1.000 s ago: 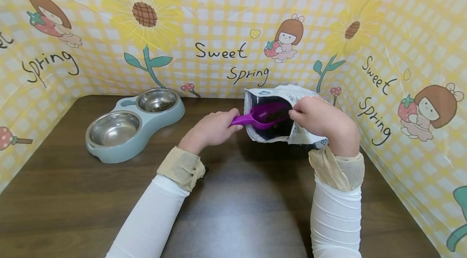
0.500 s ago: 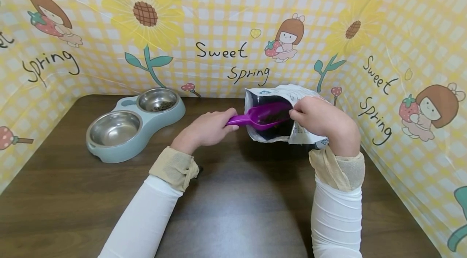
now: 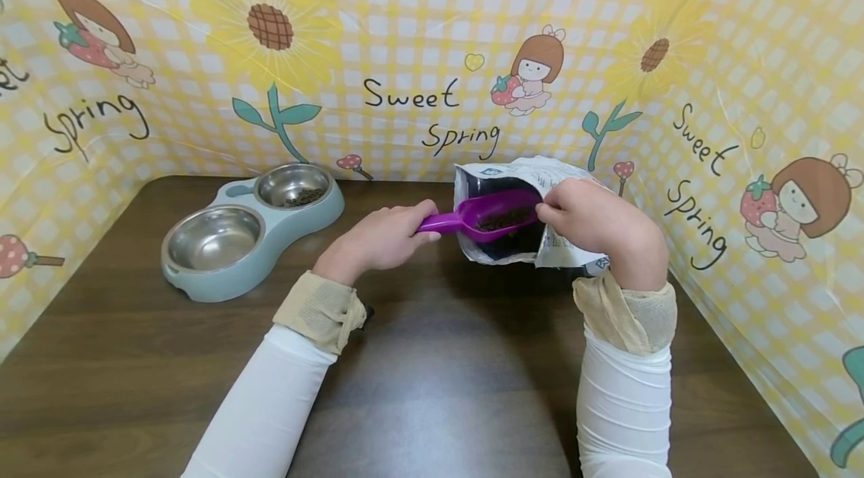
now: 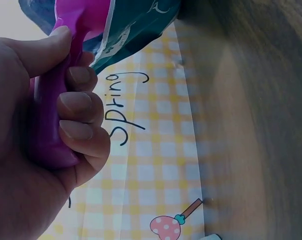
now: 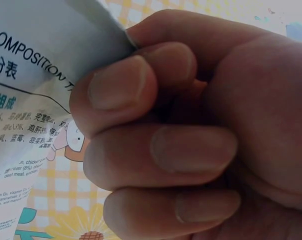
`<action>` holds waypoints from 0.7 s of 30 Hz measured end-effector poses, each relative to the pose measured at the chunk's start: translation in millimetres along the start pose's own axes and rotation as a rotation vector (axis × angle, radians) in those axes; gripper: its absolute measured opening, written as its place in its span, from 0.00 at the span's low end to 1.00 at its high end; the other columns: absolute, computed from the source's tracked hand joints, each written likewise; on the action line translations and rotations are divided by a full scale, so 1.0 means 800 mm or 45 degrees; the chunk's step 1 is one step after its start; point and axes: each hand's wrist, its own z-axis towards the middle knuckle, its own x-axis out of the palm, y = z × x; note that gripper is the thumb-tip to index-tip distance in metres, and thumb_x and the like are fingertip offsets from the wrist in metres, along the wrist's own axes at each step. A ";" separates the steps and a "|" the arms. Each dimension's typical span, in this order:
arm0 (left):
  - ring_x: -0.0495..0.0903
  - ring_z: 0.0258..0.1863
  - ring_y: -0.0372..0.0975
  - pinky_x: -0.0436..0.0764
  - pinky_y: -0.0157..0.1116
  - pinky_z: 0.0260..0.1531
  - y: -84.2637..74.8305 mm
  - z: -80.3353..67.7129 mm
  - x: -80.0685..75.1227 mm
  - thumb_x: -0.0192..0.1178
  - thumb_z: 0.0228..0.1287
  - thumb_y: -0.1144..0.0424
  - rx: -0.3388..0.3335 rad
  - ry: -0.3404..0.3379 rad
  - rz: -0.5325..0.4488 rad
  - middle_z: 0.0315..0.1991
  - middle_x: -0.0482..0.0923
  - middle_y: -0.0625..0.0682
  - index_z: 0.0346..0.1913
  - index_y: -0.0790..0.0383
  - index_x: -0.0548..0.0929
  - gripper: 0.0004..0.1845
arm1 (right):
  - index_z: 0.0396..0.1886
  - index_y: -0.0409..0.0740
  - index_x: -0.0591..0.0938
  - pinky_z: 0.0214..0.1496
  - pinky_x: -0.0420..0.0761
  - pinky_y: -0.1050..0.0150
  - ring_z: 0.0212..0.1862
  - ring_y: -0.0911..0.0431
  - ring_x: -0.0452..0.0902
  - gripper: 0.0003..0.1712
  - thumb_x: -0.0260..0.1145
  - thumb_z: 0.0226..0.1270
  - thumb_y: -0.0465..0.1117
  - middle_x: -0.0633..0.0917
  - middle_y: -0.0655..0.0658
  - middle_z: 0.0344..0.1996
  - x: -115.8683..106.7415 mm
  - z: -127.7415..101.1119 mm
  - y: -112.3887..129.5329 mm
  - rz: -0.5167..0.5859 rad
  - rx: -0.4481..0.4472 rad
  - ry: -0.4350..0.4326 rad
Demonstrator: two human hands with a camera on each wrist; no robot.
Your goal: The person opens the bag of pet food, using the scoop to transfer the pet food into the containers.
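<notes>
Gripping the purple scoop by its handle, the left hand holds it loaded in the bag mouth at two o'clock. The right hand pinches the bag's edge — a slackened pinch or tilted scoop could scatter kibble across the table.

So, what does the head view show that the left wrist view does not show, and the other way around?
Only the head view shows the right hand pinching the bag's open edge, the kibble in the scoop's bowl, the double feeder with a few pellets in its far bowl, and the wooden table.

Only the left wrist view shows the fingers curled round the handle from close up.

Both show the left hand gripping the purple scoop, the bag and the yellow checked backdrop.
</notes>
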 end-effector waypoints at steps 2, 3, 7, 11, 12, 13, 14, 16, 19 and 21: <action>0.79 0.34 0.42 0.76 0.42 0.39 0.001 -0.001 -0.001 0.56 0.85 0.49 -0.001 0.003 -0.006 0.37 0.81 0.49 0.59 0.49 0.76 0.11 | 0.12 0.52 0.66 0.34 0.68 0.61 0.22 0.58 0.61 0.30 0.55 0.82 0.40 0.64 0.55 0.13 0.000 0.000 0.000 -0.001 0.001 0.001; 0.79 0.34 0.42 0.77 0.42 0.39 0.001 -0.002 -0.003 0.56 0.85 0.49 -0.001 0.003 -0.006 0.36 0.81 0.49 0.59 0.49 0.76 0.11 | 0.12 0.52 0.66 0.33 0.68 0.61 0.22 0.58 0.61 0.30 0.54 0.82 0.40 0.64 0.55 0.13 0.000 0.000 0.000 0.000 0.002 0.002; 0.79 0.34 0.42 0.76 0.42 0.39 0.005 -0.007 -0.008 0.56 0.85 0.49 -0.006 -0.008 0.003 0.36 0.81 0.49 0.59 0.49 0.77 0.11 | 0.13 0.53 0.65 0.34 0.67 0.61 0.22 0.58 0.60 0.29 0.54 0.82 0.40 0.63 0.55 0.14 0.001 0.000 0.000 0.009 0.002 0.004; 0.79 0.34 0.42 0.76 0.41 0.38 0.009 -0.013 -0.016 0.57 0.84 0.49 -0.014 -0.030 0.018 0.35 0.81 0.49 0.59 0.48 0.77 0.11 | 0.13 0.53 0.64 0.34 0.67 0.61 0.23 0.58 0.59 0.29 0.54 0.82 0.39 0.62 0.55 0.14 0.001 0.000 -0.001 0.014 -0.003 0.001; 0.78 0.34 0.42 0.76 0.41 0.38 0.010 -0.015 -0.017 0.57 0.84 0.49 -0.016 -0.034 0.020 0.35 0.81 0.49 0.59 0.48 0.77 0.11 | 0.13 0.53 0.64 0.34 0.67 0.61 0.23 0.58 0.59 0.29 0.54 0.82 0.39 0.63 0.55 0.14 0.001 0.000 -0.001 0.015 -0.004 0.000; 0.79 0.34 0.42 0.76 0.41 0.38 0.010 -0.016 -0.019 0.57 0.84 0.49 -0.019 -0.038 0.022 0.35 0.81 0.49 0.59 0.48 0.77 0.11 | 0.13 0.53 0.64 0.34 0.67 0.61 0.23 0.58 0.60 0.29 0.54 0.82 0.39 0.63 0.55 0.14 0.001 0.000 0.000 0.014 -0.005 0.000; 0.79 0.33 0.42 0.76 0.41 0.38 0.011 -0.018 -0.021 0.58 0.84 0.49 -0.021 -0.042 0.023 0.35 0.81 0.49 0.59 0.47 0.77 0.11 | 0.13 0.53 0.64 0.34 0.67 0.61 0.23 0.58 0.60 0.29 0.54 0.82 0.39 0.63 0.55 0.14 0.001 0.000 0.000 0.014 -0.005 -0.001; 0.78 0.33 0.42 0.76 0.41 0.37 0.011 -0.020 -0.024 0.58 0.84 0.49 -0.023 -0.042 0.021 0.35 0.81 0.49 0.60 0.47 0.78 0.11 | 0.13 0.53 0.64 0.34 0.67 0.61 0.23 0.58 0.59 0.29 0.54 0.81 0.39 0.62 0.55 0.14 0.001 0.000 0.000 0.014 -0.005 -0.002; 0.78 0.32 0.42 0.76 0.41 0.37 0.011 -0.023 -0.027 0.58 0.84 0.49 -0.024 -0.037 0.012 0.35 0.81 0.49 0.60 0.47 0.78 0.12 | 0.13 0.53 0.64 0.34 0.67 0.61 0.23 0.58 0.59 0.29 0.54 0.81 0.39 0.62 0.55 0.15 0.000 0.000 -0.001 0.014 -0.001 -0.003; 0.78 0.32 0.42 0.76 0.41 0.36 0.011 -0.023 -0.028 0.58 0.84 0.49 -0.022 -0.028 0.007 0.35 0.81 0.49 0.60 0.47 0.78 0.12 | 0.13 0.53 0.64 0.34 0.67 0.61 0.23 0.58 0.59 0.29 0.54 0.81 0.39 0.62 0.55 0.15 0.000 -0.001 -0.001 0.014 0.003 -0.004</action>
